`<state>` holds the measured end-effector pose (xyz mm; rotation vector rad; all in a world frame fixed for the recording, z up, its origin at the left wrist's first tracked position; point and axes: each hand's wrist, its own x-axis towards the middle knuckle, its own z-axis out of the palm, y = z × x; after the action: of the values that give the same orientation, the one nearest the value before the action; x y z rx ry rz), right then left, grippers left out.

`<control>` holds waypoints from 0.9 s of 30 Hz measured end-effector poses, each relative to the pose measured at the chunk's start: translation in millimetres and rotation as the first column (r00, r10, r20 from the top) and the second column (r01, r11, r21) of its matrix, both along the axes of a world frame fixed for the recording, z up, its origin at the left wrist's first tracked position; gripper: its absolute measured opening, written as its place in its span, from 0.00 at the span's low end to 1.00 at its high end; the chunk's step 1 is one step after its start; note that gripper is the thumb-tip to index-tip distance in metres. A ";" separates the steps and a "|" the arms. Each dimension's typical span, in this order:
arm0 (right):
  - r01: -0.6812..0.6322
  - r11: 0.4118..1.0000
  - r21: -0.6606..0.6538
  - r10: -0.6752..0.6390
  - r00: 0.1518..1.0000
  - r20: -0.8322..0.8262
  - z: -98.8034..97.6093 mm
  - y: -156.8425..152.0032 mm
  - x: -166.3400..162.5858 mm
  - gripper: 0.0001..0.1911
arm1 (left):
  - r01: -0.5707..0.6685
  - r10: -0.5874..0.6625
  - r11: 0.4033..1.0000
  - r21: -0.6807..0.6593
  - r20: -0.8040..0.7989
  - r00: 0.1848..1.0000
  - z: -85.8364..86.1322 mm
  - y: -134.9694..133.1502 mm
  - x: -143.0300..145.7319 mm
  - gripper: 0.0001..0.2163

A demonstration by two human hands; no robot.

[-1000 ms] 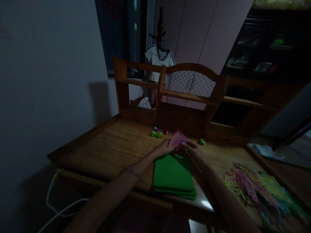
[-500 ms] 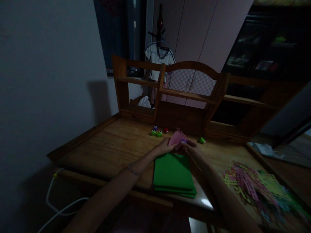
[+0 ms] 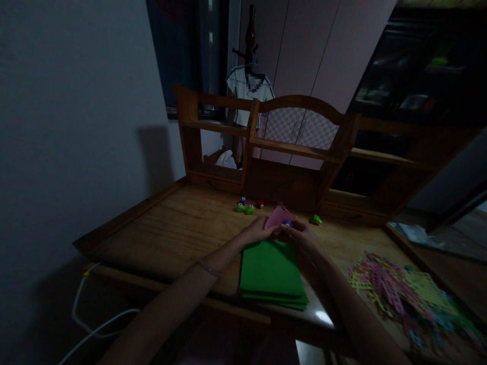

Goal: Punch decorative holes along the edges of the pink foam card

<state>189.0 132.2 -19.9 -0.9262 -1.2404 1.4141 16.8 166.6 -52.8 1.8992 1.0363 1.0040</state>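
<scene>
A pink sheet [image 3: 277,218] is held up over the far end of a stack of green sheets [image 3: 271,268] on the wooden desk [image 3: 178,228]. My left hand [image 3: 258,230] pinches the pink sheet's left edge. My right hand [image 3: 300,234] is closed on a small purple punch [image 3: 288,222] set against the sheet's right edge. Both forearms reach in from the bottom of the view.
Small green, purple and red punches [image 3: 247,207] sit near the desk's back, with another green one [image 3: 315,220] to the right. A pile of punched coloured paper scraps [image 3: 403,296] lies at right. A wooden hutch [image 3: 289,147] stands behind. A white cable [image 3: 91,324] hangs at the left.
The hands and pink sheet stay almost in place. The right hand has closed in slightly on the sheet's edge.
</scene>
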 end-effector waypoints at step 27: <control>-0.044 0.999 0.013 0.043 0.999 0.029 -15.4 9.4 4.7 0.16 | -0.033 0.037 0.998 0.050 -0.074 0.997 -0.3 0.0 -0.8 0.18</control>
<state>193.8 141.7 -35.4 -0.9176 -1.2972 1.4289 16.0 166.7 -53.0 1.9773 1.1012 0.9924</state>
